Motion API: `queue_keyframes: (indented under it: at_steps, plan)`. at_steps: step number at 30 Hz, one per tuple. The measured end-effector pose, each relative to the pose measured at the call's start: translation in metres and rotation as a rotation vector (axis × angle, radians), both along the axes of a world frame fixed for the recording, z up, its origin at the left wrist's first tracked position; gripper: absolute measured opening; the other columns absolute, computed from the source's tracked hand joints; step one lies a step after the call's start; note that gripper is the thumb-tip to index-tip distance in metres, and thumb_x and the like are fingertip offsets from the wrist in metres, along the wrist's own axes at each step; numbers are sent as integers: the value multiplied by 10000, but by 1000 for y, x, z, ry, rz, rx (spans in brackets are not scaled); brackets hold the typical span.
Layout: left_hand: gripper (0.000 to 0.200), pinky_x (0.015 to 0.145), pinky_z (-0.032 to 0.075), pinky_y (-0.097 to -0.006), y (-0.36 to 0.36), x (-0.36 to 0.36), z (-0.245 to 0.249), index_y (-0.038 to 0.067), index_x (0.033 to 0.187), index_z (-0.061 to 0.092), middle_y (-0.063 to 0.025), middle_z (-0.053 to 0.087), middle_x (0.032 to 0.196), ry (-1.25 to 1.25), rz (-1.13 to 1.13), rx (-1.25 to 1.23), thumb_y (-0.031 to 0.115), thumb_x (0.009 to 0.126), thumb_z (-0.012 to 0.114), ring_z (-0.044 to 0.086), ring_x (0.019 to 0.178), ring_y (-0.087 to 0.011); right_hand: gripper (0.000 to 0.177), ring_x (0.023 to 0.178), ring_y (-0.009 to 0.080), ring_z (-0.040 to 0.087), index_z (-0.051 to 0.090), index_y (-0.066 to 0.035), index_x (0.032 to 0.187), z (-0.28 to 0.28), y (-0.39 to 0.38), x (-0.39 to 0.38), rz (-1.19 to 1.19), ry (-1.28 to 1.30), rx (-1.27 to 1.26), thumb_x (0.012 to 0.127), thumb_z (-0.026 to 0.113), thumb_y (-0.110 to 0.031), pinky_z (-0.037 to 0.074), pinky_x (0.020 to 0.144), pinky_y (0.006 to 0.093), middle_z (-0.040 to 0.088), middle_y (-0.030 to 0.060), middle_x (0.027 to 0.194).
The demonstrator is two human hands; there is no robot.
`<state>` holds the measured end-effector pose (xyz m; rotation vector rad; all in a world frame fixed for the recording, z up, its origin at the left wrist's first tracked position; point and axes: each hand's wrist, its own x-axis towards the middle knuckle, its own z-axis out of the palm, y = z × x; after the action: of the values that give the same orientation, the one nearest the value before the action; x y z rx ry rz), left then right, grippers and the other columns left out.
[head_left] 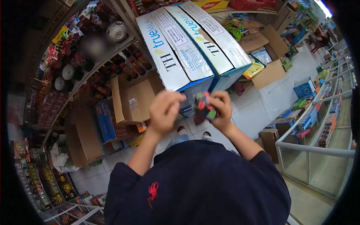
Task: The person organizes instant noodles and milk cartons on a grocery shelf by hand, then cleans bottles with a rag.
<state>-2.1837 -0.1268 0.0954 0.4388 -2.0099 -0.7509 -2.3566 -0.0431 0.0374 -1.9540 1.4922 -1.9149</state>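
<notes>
My right hand (222,111) grips a small dark bundle (204,107) with red and green patches; its exact kind is blurred. To its left, my left hand (165,111) is closed in a pinch, apart from the bundle. Whatever lies between those fingertips, if anything, is too small to make out. Just beyond both hands stand two tall TH true MILK cartons, a left carton (172,48) and a right carton (210,41), side by side with their tops closed.
An open cardboard box (137,97) sits at the left below shelves of bottles (137,63). Another open box (272,71) holds packets beyond the cartons. A glass display case (318,157) borders the tiled floor (245,112) on the right.
</notes>
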Motion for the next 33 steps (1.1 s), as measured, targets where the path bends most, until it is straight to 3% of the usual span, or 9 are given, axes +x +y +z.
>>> queue_keyframes:
  at_steps: [3,9,13,16,19,21,27,29,33]
  plan:
    - [169,793,413,-347,-37,-19,11,27,908,589,-119,585,961,-212,113,34,93,772,513,534,903,-279,466,767,257,537,621,-111,956,1,-26,-15,-197,115,11,527,597,68,443,619,298,510,122,905]
    - [372,1022,165,-427,-63,-36,1,115,1147,513,-130,410,1279,-704,255,-159,221,791,483,275,1238,-320,293,646,223,564,652,-153,862,-96,-31,-18,-131,253,24,586,642,-56,457,535,292,557,53,799]
    - [377,1023,156,-428,-60,-38,-3,121,1143,522,-123,413,1281,-661,365,-72,234,785,484,262,1244,-328,325,657,218,560,652,-148,865,-108,-27,-17,-126,345,235,561,615,-39,452,533,300,542,53,815]
    - [354,1019,141,-481,-63,-34,-12,136,1123,533,-112,419,1274,-549,372,-3,262,798,470,272,1239,-316,454,667,204,506,653,-138,937,-45,-29,-10,-223,104,-17,523,554,20,414,545,304,493,58,812]
    - [357,1020,167,-448,-64,-35,-9,115,1114,537,-113,424,1269,-523,345,4,254,790,483,272,1237,-322,454,687,211,478,645,-94,961,-9,-38,-21,-450,236,-169,528,551,9,388,599,314,488,46,811]
    - [358,1013,203,-415,-65,-33,-11,90,1101,542,-116,427,1265,-513,318,-1,244,781,498,272,1234,-332,428,687,229,470,637,-65,965,-27,-44,-26,-339,225,-256,544,572,-27,381,617,331,501,47,786]
    - [370,1009,216,-411,-62,-34,-10,65,1092,542,-126,418,1270,-497,305,56,230,762,519,249,1244,-333,203,672,234,527,625,-114,795,-121,-23,-21,-136,319,104,599,607,-62,430,560,339,551,33,777]
    - [356,1010,212,-411,-64,-35,-10,66,1079,551,-116,427,1264,-446,308,95,222,761,516,243,1247,-332,168,685,224,542,598,-120,753,-116,-22,-21,-177,310,254,598,610,-58,438,555,329,563,9,783]
    - [486,1008,207,-388,-71,-33,-36,103,1192,450,-209,388,1252,-218,472,67,148,726,580,229,1253,-320,383,697,241,524,624,-115,870,-47,-31,-23,-189,128,6,513,573,13,440,576,328,535,58,803]
